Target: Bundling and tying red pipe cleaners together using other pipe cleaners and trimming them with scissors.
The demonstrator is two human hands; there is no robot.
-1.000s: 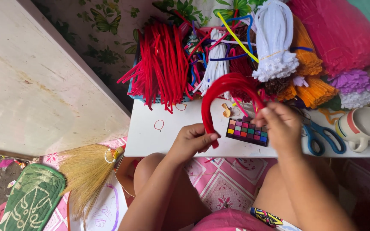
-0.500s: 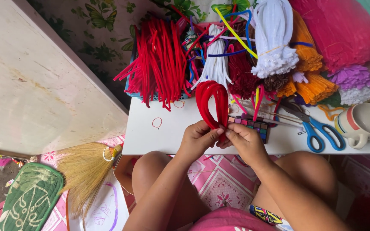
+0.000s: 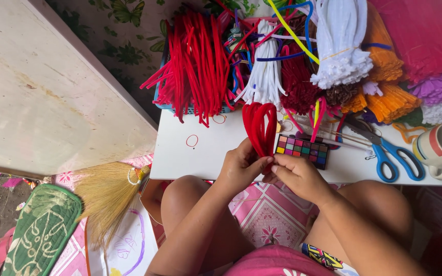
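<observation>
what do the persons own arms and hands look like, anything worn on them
Both arms are bare from what shows down to the fingers: no sleeves, gloves, watch or bracelets. The left hand and right hand show no rings that can be made out. Nails look short and unpainted, though too small to be sure.

bare table left [image 3: 190, 158], pipe-cleaner piles behind [image 3: 200, 61], scissors right [image 3: 390, 153]

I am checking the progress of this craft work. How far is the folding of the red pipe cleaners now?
Done: several red pipe cleaners are bent into one narrow loop. In hand: the left hand and right hand pinch the loop's lower ends together at the edge of the white table. Left: the scissors lie untouched, and the big red bundle stays unused.
</observation>
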